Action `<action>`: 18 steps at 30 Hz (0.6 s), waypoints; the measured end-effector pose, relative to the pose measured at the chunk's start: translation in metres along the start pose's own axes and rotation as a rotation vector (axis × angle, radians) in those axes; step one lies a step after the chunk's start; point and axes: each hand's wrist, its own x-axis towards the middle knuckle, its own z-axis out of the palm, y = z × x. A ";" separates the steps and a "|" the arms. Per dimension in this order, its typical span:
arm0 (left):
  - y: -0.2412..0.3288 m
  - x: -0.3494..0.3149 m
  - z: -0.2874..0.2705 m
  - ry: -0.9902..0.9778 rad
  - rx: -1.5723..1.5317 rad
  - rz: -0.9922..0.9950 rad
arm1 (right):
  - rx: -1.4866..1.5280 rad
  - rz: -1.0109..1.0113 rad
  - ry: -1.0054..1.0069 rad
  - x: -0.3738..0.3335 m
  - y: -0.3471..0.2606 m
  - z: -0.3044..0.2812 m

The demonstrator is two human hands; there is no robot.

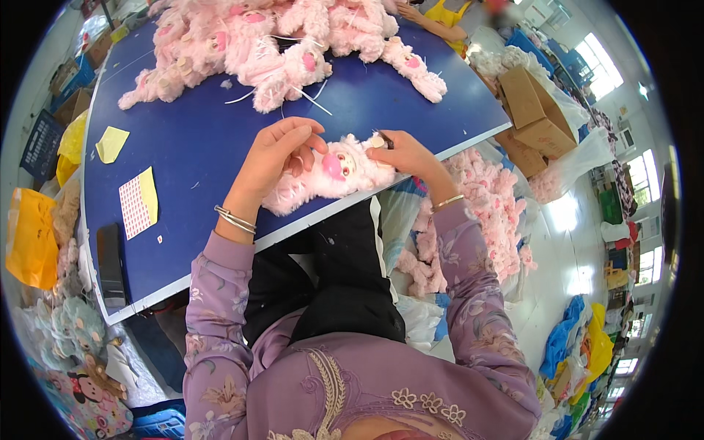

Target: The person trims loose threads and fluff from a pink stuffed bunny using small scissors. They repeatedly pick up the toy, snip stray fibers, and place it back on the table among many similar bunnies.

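Observation:
A pink plush toy (342, 169) with a bright pink muzzle lies face up along the near edge of the blue table (213, 147). My right hand (405, 155) grips it by the head, near a pale inner ear. Something small and dark shows at those fingers, too covered to name. Over the toy's body, my left hand (281, 151) has its fingers curled in, the lower ones against the fur. Whatever they pinch, if anything, is hidden.
A pile of pink plush toys (246, 44) covers the table's far side, with loose white strings. Left are a sticker sheet (138, 203), yellow paper (112, 144) and a black phone (110, 265). More pink plush (484, 213) and a cardboard box (537, 114) are at right. Another person's arm (440, 28) is opposite.

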 end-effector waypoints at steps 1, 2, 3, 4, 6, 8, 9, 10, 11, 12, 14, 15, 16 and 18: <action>0.004 -0.003 0.000 -0.080 -0.034 -0.011 | -0.005 0.014 0.068 -0.002 -0.004 0.008; 0.007 -0.006 -0.001 -0.188 -0.041 -0.003 | -0.010 0.026 0.135 -0.004 -0.007 0.014; 0.011 -0.008 0.000 -0.263 -0.018 -0.039 | 0.059 -0.076 0.260 -0.002 0.016 0.019; 0.015 -0.012 -0.003 -0.314 0.012 -0.076 | 0.076 -0.081 0.387 -0.004 0.008 0.026; 0.023 -0.017 -0.005 -0.416 0.167 -0.159 | 0.113 -0.091 0.643 -0.018 -0.007 0.041; 0.026 -0.012 0.005 -0.344 0.321 -0.244 | 0.299 -0.115 0.741 -0.028 -0.012 0.053; 0.019 -0.005 0.008 -0.257 0.360 -0.252 | 0.369 -0.163 0.776 -0.032 -0.012 0.062; 0.011 -0.004 0.009 -0.117 0.377 -0.247 | 0.441 -0.215 0.798 -0.032 -0.015 0.074; 0.001 -0.003 0.006 -0.058 0.372 -0.193 | 0.462 -0.218 0.776 -0.034 -0.022 0.086; -0.007 -0.002 0.006 -0.007 0.365 -0.139 | 0.479 -0.217 0.760 -0.037 -0.027 0.096; -0.008 -0.002 0.013 -0.012 0.178 0.058 | 0.505 -0.351 0.741 -0.036 -0.032 0.113; -0.004 -0.004 0.015 0.012 0.138 0.063 | 0.459 -0.340 0.717 -0.037 -0.031 0.118; -0.001 -0.005 0.018 0.036 0.098 0.069 | 0.413 -0.329 0.693 -0.037 -0.031 0.122; -0.001 -0.004 0.017 0.085 0.074 0.134 | 0.434 -0.312 0.656 -0.036 -0.032 0.127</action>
